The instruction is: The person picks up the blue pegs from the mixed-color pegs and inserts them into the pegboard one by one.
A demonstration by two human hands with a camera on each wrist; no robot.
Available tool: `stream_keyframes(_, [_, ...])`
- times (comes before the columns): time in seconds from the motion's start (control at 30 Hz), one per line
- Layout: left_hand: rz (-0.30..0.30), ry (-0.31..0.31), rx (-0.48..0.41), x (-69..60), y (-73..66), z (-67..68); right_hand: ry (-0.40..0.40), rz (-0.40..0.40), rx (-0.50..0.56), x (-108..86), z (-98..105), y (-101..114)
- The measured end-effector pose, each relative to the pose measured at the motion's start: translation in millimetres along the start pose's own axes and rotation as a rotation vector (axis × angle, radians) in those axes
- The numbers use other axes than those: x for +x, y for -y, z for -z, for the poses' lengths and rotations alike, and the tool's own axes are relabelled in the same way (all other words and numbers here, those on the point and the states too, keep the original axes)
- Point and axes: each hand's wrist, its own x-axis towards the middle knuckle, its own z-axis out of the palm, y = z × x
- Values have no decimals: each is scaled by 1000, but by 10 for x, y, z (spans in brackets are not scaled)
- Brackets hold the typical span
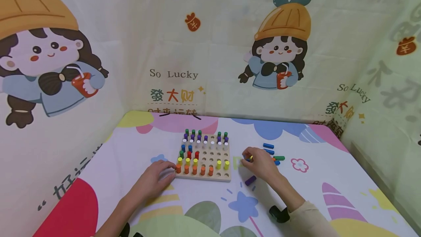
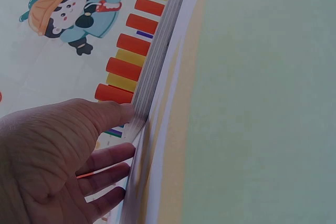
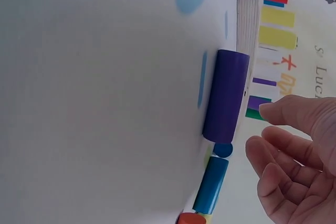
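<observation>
A wooden peg board [image 1: 208, 157] stands on the table, with rows of coloured pegs upright in it and several bare holes at the middle and right. Orange pegs [image 1: 194, 170] line its front row; yellow pegs [image 1: 226, 165] stand behind. My left hand [image 1: 159, 176] touches the board's front left corner, thumb beside an orange peg [image 2: 114, 93], fingers fairly straight. To the right of the board, my right hand [image 1: 263, 164] hovers over loose pegs, fingers loosely bent and thumb apart. No peg shows between them in the right wrist view. A purple peg [image 3: 226, 95] lies nearby.
Loose blue pegs [image 1: 268, 146], a green peg [image 1: 279, 158] and an orange peg [image 1: 273, 159] lie by my right hand, which partly covers the group. A patterned cloth [image 1: 315, 193] covers the table. Printed curtains [image 1: 223, 46] hang behind it and at both sides.
</observation>
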Motion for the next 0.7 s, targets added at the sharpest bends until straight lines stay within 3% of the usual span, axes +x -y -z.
stream_keyframes(0.33, [27, 2, 15, 6, -8, 8, 20, -6, -87, 62, 7, -43])
stream_keyframes(0.7, [13, 5, 1, 2, -16, 7, 65, -15, -140, 94, 21, -71])
